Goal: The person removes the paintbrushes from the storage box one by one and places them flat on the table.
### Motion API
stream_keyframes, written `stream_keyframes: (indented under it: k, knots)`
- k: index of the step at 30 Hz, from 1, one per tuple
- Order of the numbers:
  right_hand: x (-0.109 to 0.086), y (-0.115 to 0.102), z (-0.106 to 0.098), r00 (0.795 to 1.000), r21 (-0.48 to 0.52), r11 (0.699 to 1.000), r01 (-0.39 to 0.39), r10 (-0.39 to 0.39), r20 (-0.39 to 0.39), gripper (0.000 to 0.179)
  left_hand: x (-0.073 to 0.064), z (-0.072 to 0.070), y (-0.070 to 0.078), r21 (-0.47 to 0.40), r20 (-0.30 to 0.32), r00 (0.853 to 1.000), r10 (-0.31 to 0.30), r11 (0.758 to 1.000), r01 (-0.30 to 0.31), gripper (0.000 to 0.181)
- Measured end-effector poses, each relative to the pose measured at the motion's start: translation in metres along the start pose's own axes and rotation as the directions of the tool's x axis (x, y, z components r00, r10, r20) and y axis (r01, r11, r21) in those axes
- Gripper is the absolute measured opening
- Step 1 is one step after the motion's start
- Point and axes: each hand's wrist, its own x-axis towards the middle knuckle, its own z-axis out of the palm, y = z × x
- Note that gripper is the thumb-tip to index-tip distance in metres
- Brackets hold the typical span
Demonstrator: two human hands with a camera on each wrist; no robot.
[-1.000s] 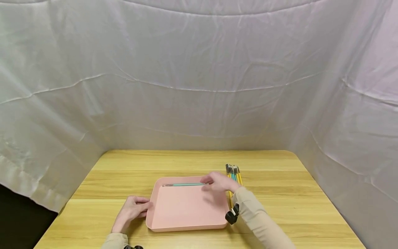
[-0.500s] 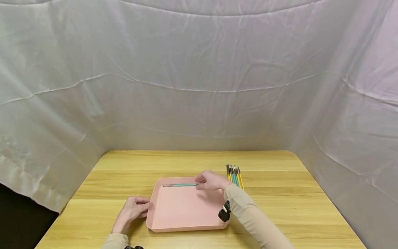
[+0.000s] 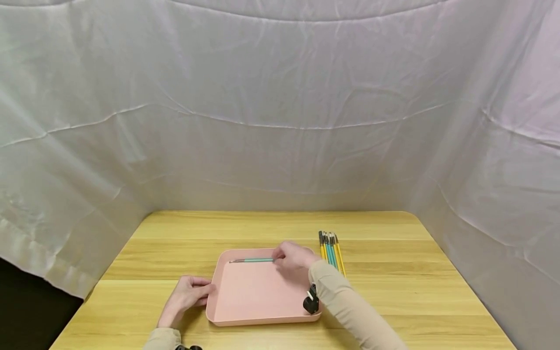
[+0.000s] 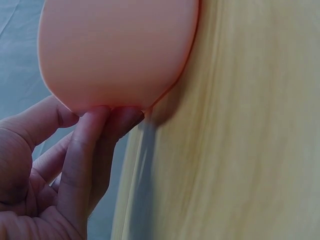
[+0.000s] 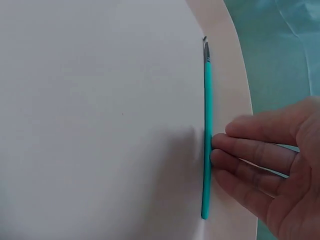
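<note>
A pink tray sits on the wooden table. My left hand grips its left edge; in the left wrist view the fingers meet the tray's side wall. Inside the tray, a teal paintbrush lies along the far wall, bristles to the left. My right hand is over the tray's far right part. In the right wrist view its fingers are fairly straight, the tips against the brush handle, not wrapped round it. The hand hides the handle's right end in the head view.
Several paintbrushes with yellow and teal handles lie side by side on the table, right of the tray, partly behind the right forearm. A pale grey curtain surrounds the table's back and sides.
My right hand has slid left along the paintbrush, uncovering more of the brushes at the right. The brush in the tray has hardly shifted. My left hand and the tray stay put.
</note>
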Motion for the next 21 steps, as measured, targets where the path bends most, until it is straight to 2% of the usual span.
stream_keyframes:
  k: [4,10,21]
  knots:
    - [0.001,-0.002,0.003,0.999,-0.043,0.999,-0.015,0.013,-0.048,0.02,0.0,0.0,0.0,0.0,-0.002,1.0,-0.006,1.0,0.006,0.034]
    - [0.0,-0.003,0.008,0.993,-0.038,0.999,-0.024,0.019,-0.119,0.019,-0.001,0.0,0.001,-0.006,-0.001,1.0,0.001,1.0,-0.001,0.035]
    - [0.001,0.001,0.011,0.986,-0.047,0.999,0.004,-0.012,-0.164,0.022,-0.001,0.002,0.003,-0.018,-0.005,1.0,0.002,1.0,-0.003,0.034]
